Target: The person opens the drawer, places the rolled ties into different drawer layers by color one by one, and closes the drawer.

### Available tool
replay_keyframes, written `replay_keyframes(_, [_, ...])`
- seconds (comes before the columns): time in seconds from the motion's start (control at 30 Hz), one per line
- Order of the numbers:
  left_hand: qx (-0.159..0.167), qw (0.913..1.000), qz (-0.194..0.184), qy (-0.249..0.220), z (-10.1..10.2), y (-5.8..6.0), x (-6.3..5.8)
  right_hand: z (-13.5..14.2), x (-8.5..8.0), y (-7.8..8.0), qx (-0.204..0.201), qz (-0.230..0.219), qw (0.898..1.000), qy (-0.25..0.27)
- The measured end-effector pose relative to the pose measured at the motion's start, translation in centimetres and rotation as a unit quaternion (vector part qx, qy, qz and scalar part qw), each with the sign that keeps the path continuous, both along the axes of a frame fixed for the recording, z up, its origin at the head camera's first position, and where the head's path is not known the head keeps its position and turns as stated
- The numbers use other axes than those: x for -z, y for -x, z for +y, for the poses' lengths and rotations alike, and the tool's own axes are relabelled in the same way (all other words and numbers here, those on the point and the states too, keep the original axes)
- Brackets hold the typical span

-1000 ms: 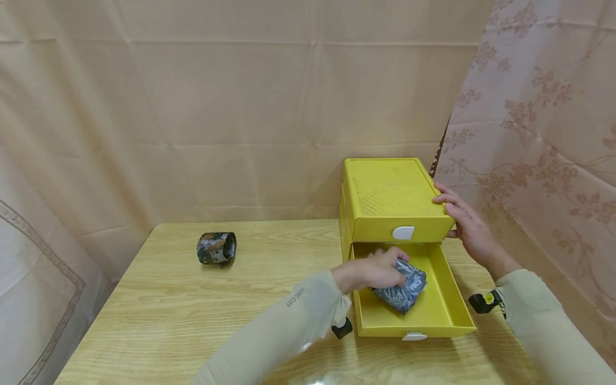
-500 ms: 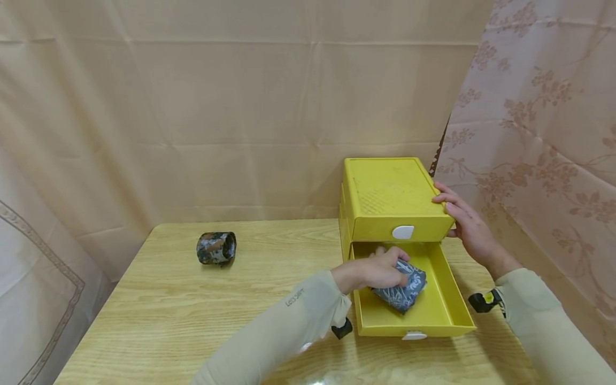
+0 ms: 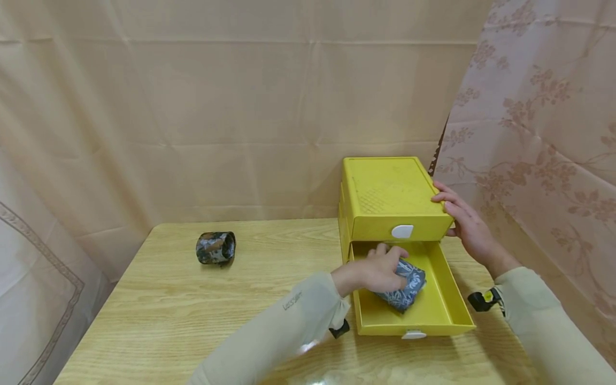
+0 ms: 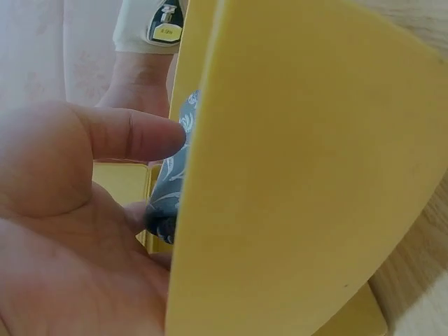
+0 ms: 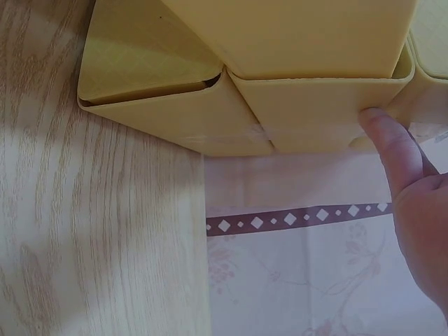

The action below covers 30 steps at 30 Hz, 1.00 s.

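A folded blue-grey cloth (image 3: 410,291) with a white leaf-like pattern lies tilted in the pulled-out lower drawer (image 3: 445,289) of a yellow drawer unit (image 3: 394,187). My left hand (image 3: 377,270) reaches in over the drawer's left wall and holds this cloth, thumb on its upper face. The left wrist view shows the thumb against the cloth (image 4: 175,175) and the other fingers by its lower edge, partly behind the drawer wall. My right hand (image 3: 469,227) rests on the unit's right side, fingers over the top edge; the right wrist view shows a finger pressed on its side wall (image 5: 315,115).
A rolled camouflage-patterned cloth (image 3: 215,248) lies at the left on the wooden table (image 3: 168,321). The upper drawer with its white handle (image 3: 402,231) is closed. A beige curtain (image 3: 231,107) hangs behind, and a floral curtain (image 3: 544,139) at the right.
My left hand has shifted very slightly, its fingers a little more raised over the cloth. The cloth, drawer and right hand stay almost the same.
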<state>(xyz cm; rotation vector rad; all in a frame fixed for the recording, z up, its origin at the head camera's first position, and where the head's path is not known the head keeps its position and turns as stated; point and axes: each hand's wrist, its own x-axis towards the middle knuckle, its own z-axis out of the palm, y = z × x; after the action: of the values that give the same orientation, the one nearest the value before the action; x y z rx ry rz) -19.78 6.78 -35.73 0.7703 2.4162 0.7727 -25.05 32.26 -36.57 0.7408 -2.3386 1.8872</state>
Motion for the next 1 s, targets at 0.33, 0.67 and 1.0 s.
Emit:
replay_keyframes(0.33, [0.08,0.9815,0.15,0.088,-0.7,-1.0,-0.3,0.0,0.0,0.0,-0.002,0.003,1.0,0.0])
replay_keyframes(0.67, [0.115,0.9589,0.221,0.136,-1.3,-1.0,0.2,0.0,0.0,-0.1,0.001,0.002,1.0,0.004])
replay_keyframes(1.0, [0.115,0.9456,0.22,0.21,-1.0,-1.2,0.4,0.0,0.0,-0.2,-0.002,0.002,1.0,0.009])
